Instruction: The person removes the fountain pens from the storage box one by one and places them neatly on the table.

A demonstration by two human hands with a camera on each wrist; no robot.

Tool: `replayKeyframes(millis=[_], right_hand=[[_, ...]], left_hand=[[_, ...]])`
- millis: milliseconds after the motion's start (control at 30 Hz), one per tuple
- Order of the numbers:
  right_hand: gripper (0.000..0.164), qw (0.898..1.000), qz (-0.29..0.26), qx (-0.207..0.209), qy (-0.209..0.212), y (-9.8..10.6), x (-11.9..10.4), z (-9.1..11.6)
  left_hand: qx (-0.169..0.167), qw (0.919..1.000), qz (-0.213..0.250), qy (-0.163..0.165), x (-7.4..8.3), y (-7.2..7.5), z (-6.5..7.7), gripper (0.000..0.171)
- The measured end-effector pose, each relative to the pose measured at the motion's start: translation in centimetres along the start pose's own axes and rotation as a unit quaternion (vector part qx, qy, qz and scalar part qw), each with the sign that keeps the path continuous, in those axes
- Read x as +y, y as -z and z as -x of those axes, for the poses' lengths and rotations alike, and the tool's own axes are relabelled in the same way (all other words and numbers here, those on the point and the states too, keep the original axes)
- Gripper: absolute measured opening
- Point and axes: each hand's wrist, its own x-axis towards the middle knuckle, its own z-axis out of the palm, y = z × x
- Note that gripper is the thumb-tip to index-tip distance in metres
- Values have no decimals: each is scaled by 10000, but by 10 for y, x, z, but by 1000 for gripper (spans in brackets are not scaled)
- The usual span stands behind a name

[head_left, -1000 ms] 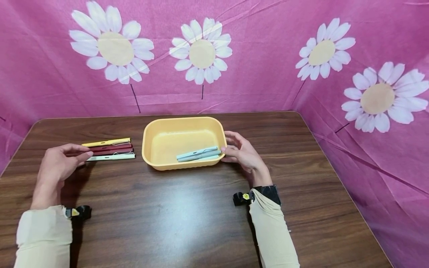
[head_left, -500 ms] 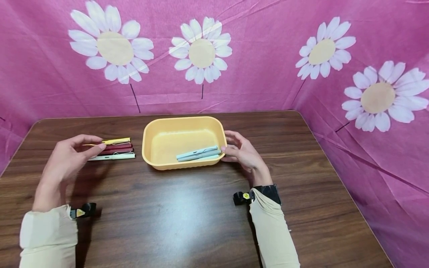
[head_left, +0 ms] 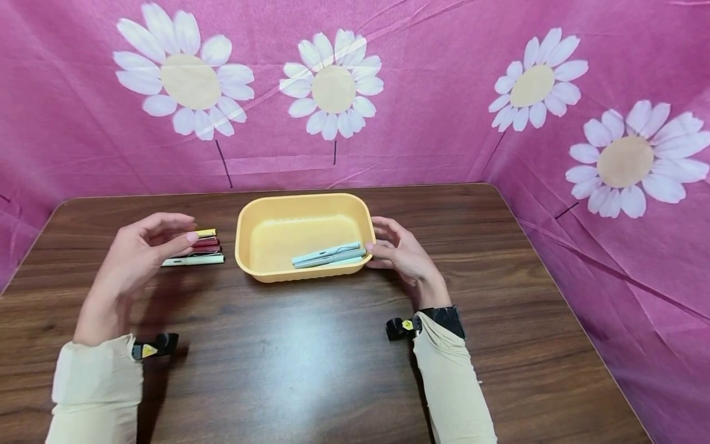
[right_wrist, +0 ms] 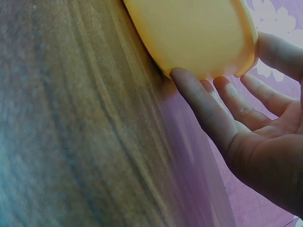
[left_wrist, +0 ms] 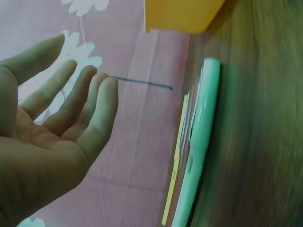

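Observation:
My left hand (head_left: 138,253) hovers over the row of pens at the left, fingers loosely bent and holding nothing; the left wrist view shows its palm bare. In that row lie a yellow pen (head_left: 208,233), dark red pens (head_left: 208,244) and, nearest me, a mint green pen (head_left: 194,261). My hand hides their left ends in the head view. My right hand (head_left: 405,256) grips the right end of a yellow plastic tray (head_left: 302,198), thumb over the rim and fingers against the outer wall (right_wrist: 194,42). Inside, a light blue pen (head_left: 318,254), a grey-blue pen (head_left: 333,258) and a mint one (head_left: 350,261) lie together.
Everything stands on a dark wood-grain table (head_left: 277,370). A pink cloth (head_left: 421,123) with large daisies hangs behind its back edge and along the right side. A strip of table separates the pen row from the tray.
My left hand has moved right and slightly away from me over the pens, covering more of them. The pens, the tray and my right hand have stayed put.

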Motion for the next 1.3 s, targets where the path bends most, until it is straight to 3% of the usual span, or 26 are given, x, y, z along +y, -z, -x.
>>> replayKeyframes(millis=[133,267,567,800,1033,1300], right_hand=[[63,10000,-29,17,-1,0,-1,1],[63,10000,-24,9,5,0,-1,1],[62,10000,5,4,32,0,0,-1],[62,10000,7,-22,42,0,0,-1],[62,10000,1,-18,50,0,0,-1],[62,10000,3,-18,57,-1,-1,0]], left_hand=[[-219,9954,920,-117,2,-10,-4,28],[-507,9849,1646,-167,3,-18,-7,29],[-644,9867,1480,-205,11,-33,-13,29],[-1052,9654,2280,-709,12,-46,-18,32],[-1163,9754,1737,-703,15,-59,-21,36],[-1438,9729,1718,-572,16,-76,-29,41]])
